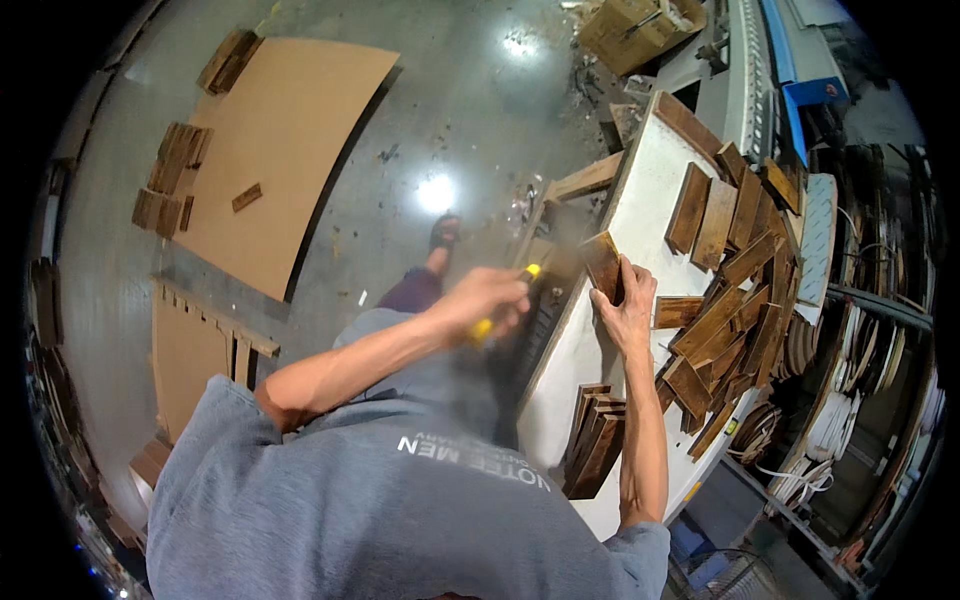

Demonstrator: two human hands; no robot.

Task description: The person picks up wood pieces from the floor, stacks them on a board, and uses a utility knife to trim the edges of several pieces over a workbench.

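Head view: left hand (487,297) blurred, clenched round a yellow-handled tool (508,300), tip hard to make out. Right hand (628,303) grasping a dark wood piece (603,262) at white table (640,190) edge. Brown cardboard box (640,28) cut off at top.

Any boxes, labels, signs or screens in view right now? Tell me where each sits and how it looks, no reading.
Cardboard box: top of the picture, beyond the white table; brown, boxy, flaps partly open.
Flat cardboard sheet: on the floor, upper left; large, tan, unprinted.
Shirt print: white lettering on the grey shirt, bottom centre.
No signs or screens visible.
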